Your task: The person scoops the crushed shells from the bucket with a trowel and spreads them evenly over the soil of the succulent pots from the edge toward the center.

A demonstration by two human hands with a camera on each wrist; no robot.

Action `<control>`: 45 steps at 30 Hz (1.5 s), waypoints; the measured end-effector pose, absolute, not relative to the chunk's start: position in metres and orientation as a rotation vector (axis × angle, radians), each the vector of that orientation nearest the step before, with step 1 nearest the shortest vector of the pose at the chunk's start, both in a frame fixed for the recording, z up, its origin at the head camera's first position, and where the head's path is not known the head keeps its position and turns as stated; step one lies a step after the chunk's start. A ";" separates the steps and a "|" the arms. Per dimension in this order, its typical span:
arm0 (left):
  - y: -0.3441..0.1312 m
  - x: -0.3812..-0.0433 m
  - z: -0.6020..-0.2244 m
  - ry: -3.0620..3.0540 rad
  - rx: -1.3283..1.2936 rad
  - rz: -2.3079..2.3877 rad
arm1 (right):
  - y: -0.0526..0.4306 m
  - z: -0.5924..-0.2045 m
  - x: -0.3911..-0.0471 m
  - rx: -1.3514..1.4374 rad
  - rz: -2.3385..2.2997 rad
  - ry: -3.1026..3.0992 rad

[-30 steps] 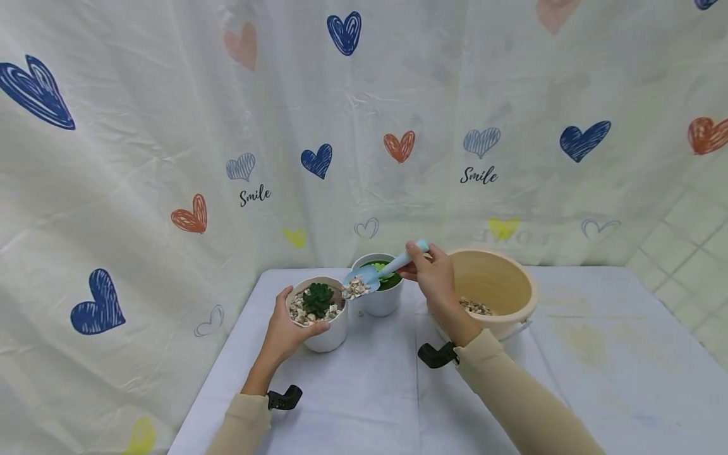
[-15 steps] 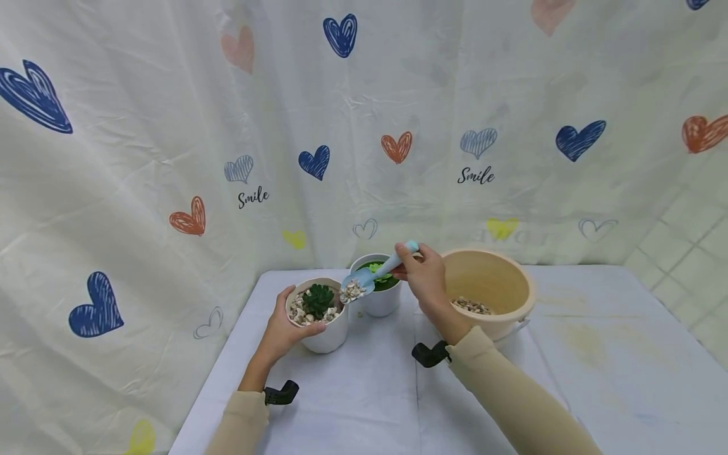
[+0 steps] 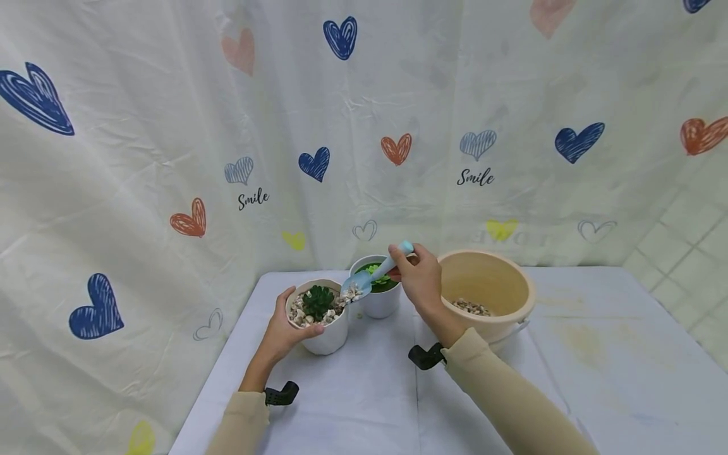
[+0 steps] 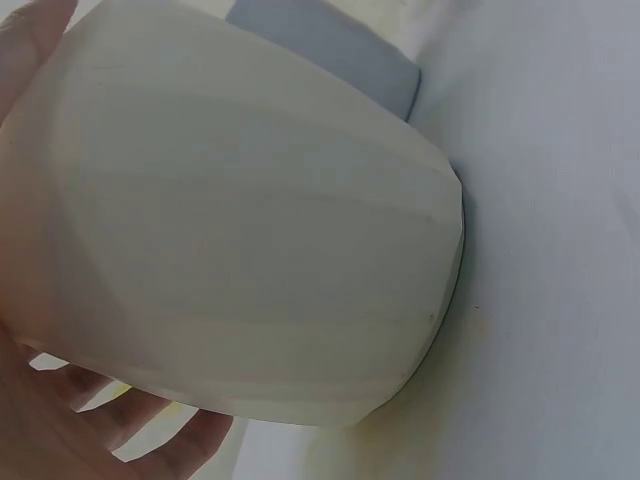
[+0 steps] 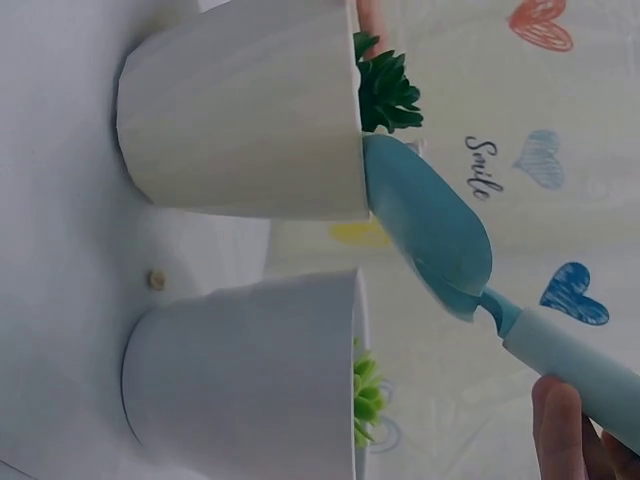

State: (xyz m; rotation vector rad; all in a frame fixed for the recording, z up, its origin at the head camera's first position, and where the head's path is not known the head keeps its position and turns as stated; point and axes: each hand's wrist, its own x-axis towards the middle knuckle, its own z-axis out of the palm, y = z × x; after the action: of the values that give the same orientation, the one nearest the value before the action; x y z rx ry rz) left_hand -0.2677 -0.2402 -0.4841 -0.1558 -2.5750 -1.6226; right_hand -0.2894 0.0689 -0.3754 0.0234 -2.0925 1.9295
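My left hand grips a white flower pot from its left side, thumb along the near rim and fingers round the far side. In the pot a dark green succulent stands among pale pebbles. My right hand holds a light blue hand trowel by its handle. The trowel's blade tilts down onto the pot's right rim, with pebbles on it. Behind the blade stands a second white pot with a bright green succulent.
A beige bucket with some pebbles at its bottom stands right of my right hand. A small loose pebble lies on the white-covered table between the pots. A curtain with printed hearts hangs behind.
My right hand has moved left and tipped the trowel lower, bringing its blade to the rim of the held pot. Fewer pebbles show on the blade. My left hand keeps its hold.
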 end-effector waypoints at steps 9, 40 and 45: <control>-0.239 -0.266 -0.482 -2.584 -0.144 -1.614 | 0.067 -0.376 -0.285 0.069 1.864 -2.097; -0.238 -0.267 -0.483 -2.567 -0.153 -1.630 | 0.054 -0.374 -0.277 0.176 1.709 -2.113; -0.239 -0.267 -0.485 -2.559 -0.168 -1.638 | 0.052 -0.374 -0.279 0.181 1.677 -2.119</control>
State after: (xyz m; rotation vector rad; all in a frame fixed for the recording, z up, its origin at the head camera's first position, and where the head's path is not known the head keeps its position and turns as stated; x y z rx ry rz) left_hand -0.2672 -0.2393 -0.4848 -0.1675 -2.5592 -1.6384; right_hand -0.2786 0.0521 -0.3737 0.1809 -2.1189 1.6773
